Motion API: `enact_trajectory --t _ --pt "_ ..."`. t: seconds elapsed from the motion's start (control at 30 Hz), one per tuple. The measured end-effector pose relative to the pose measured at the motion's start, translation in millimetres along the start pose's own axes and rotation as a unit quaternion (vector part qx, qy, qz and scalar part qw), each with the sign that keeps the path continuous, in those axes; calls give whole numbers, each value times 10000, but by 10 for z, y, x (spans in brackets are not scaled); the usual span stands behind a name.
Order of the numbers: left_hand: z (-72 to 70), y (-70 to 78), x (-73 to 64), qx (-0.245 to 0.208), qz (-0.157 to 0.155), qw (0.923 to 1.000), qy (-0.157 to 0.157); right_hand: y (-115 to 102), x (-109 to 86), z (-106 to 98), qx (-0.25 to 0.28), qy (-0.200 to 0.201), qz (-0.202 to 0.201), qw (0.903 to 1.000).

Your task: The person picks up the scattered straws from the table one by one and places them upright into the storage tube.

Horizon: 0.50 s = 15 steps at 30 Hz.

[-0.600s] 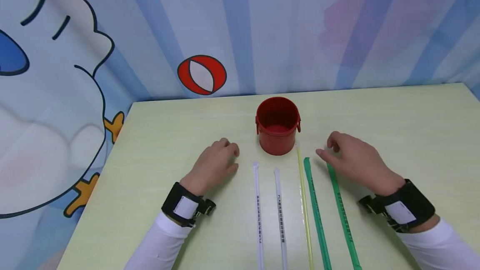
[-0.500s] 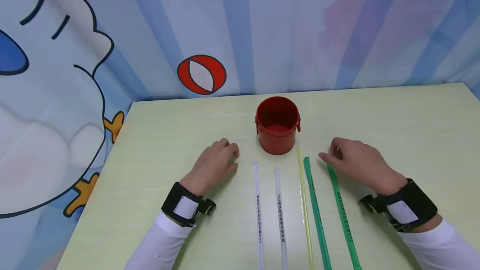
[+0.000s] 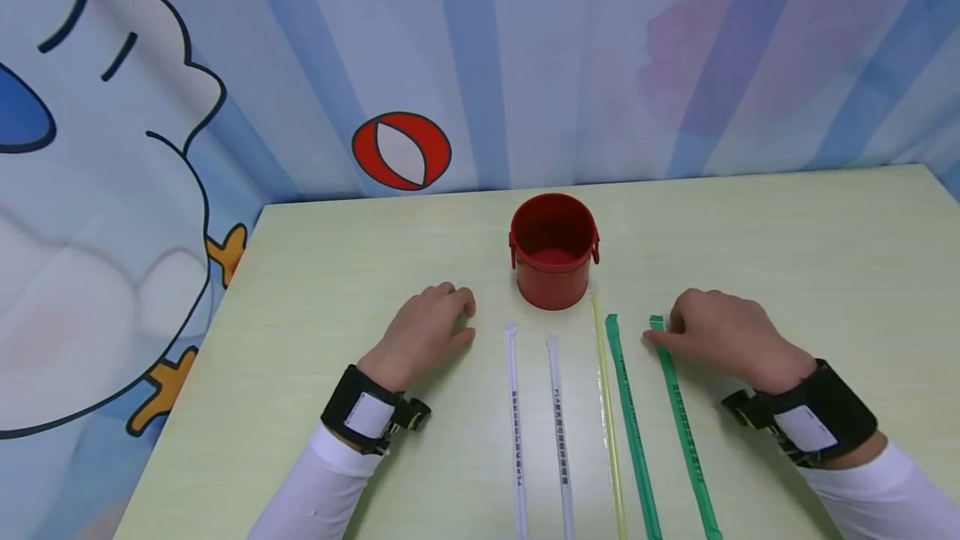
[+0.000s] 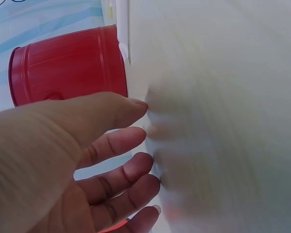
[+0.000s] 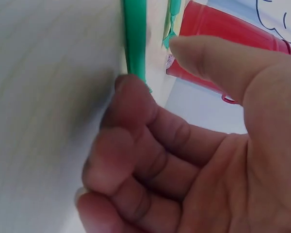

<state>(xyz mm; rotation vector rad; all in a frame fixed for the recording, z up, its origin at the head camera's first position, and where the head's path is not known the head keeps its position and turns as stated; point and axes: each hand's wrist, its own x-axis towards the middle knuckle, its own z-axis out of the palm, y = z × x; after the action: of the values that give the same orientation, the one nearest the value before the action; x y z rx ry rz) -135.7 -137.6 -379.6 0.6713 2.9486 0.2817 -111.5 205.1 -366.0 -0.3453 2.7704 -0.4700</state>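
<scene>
Fingers (image 5: 131, 104) of the right hand (image 3: 726, 336) curl apart from its thumb, the rightmost green strip (image 3: 685, 427) just by their tips, touch unclear, while the left hand (image 3: 420, 329) curves loosely, thumb apart, the red bucket (image 3: 553, 283) beyond both hands' fingertips.

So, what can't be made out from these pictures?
Near ends of the white straws and yellow straw: head view, cut off by the bottom edge.
Print on the white straws: head view, too small to read.
Whether the right hand touches the rightmost green straw: right wrist view, a fingertip covers part of it.
</scene>
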Motion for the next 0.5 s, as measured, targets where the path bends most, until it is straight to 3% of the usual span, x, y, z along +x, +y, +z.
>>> enact_trajectory --t 0.23,0.5 --pt "0 11 2 -67 -70 9999 -37 -10 -31 3 -131 -184 -99 9997" --pt "17 6 3 -133 -182 9997 -91 -32 -33 32 -189 -96 -262 9994"
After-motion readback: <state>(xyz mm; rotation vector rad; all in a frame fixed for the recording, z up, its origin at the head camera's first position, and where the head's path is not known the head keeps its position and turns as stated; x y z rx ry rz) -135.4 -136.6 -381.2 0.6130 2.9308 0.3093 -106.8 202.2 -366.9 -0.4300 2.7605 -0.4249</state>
